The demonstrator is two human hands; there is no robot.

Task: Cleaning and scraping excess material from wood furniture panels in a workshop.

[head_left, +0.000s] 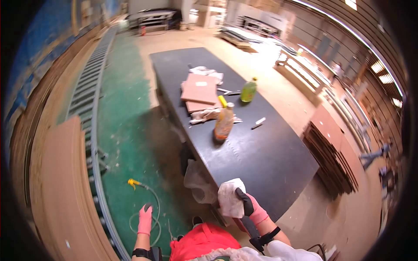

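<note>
- Clothing (207, 242) in bright red sits at the lower edge, closest to us, between the two forearms.
- The left hand (145, 219), in a pink glove with dark fingertips, hangs over the green floor; its fingers look drawn together, and we cannot tell whether it holds anything.
- The right hand (251, 208), gloved alike, is closed around a white cloth (231, 199), which we see at the near left edge of the dark table (274, 174).
- Below that edge we find crumpled translucent plastic (199, 182), bag-like; we cannot make out anything inside it.
- On the floor, beyond the left hand, lies a yellow nozzle (133, 183) joined to a thin looping hose (157, 204).
- Farther up the tabletop stands a clear bottle (224, 124) with a pale cap; we see orange contents through its wall, though blur hides the exact level.
- Just beyond it we note a yellow object (222, 101), a rumpled rag (204, 115) and brown panels (200, 90) piled together.
- To the right of the panels stands a second bottle (248, 90), capped, with yellow-green liquid showing through; its level is unclear to us.
- Past the table's right side we see stacked brown boards (329, 150).
</note>
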